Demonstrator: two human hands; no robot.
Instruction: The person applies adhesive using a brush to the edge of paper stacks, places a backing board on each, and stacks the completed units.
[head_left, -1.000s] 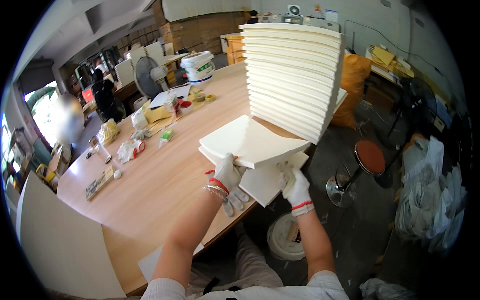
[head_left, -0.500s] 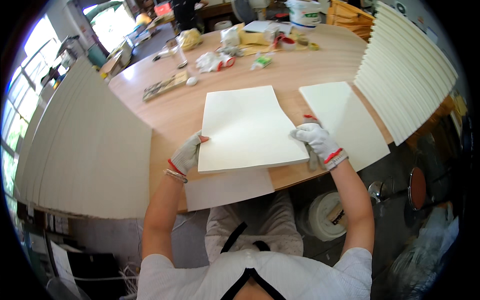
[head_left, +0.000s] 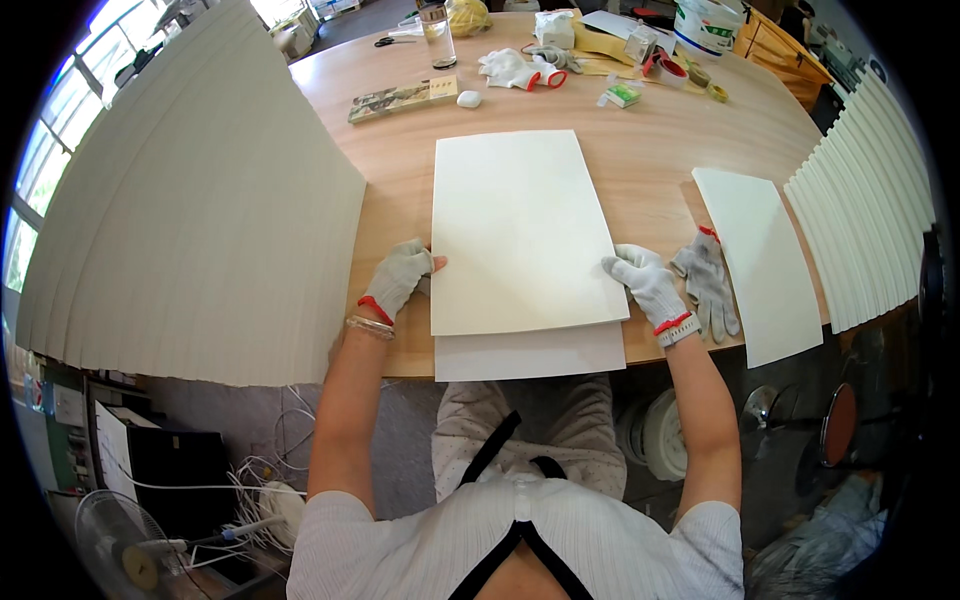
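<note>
Left hand: the gloved left hand [head_left: 398, 277] has its fingers pressed on the left edge of the big cream flat board [head_left: 520, 230].
Right hand: the gloved right hand [head_left: 645, 281] grips the board's right edge.
Board: it lies flat on the brown wooden worktop [head_left: 640, 160], on top of a pale grey sheet [head_left: 530, 352].
Spare glove: a loose grey glove [head_left: 708, 282] lies just beside the right hand.
Stacks: tall piles of cream boards [head_left: 190, 220] stand at the left.
</note>
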